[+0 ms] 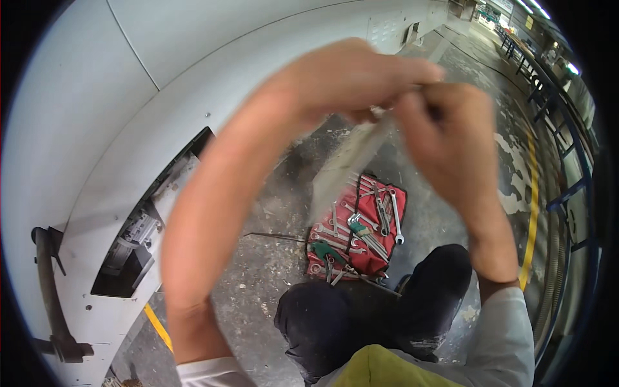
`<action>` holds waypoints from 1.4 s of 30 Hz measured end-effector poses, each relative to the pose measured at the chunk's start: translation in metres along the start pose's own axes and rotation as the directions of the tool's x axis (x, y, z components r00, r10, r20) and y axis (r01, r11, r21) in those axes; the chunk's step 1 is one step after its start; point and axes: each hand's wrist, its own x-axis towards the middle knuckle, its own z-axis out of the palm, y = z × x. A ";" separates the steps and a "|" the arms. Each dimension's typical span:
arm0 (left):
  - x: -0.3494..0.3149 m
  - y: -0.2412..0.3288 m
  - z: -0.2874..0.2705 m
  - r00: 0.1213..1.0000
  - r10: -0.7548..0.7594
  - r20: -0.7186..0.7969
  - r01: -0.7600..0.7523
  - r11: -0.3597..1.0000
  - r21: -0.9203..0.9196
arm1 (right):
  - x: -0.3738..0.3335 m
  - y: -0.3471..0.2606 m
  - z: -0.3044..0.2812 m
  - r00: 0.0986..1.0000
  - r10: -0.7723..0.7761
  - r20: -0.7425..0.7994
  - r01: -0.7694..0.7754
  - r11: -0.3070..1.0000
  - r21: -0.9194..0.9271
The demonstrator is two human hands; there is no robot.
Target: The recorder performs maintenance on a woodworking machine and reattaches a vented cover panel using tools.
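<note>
Both my hands are raised in front of me and meet at the upper middle, smeared by motion. My left hand (351, 77) reaches across from the left, its fingers closed near the other hand. My right hand (451, 122) is closed, with thumb and fingers curled together. A pale, flat strip (348, 161) hangs down from where the hands meet; blur hides its material. Below it, a red tool pouch (371, 261) lies spread on the floor, holding several wrenches, a hex key set (365, 232) in a green holder and a green-handled tool (327, 252).
At left stands a large pale machine panel (116, 174) with an opening (138, 238) that shows metal parts. A dark lever handle (55, 297) juts out beside it. A thin rod (274, 237) lies by the pouch. Blue metal framing (570, 193) and a yellow floor line (532, 200) run along the right.
</note>
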 end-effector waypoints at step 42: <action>-0.421 -0.290 0.128 -0.483 -0.268 -0.833 0.036 0.945 -0.326 | -0.273 0.107 0.394 0.211 0.563 0.799 -0.954 -0.057 0.293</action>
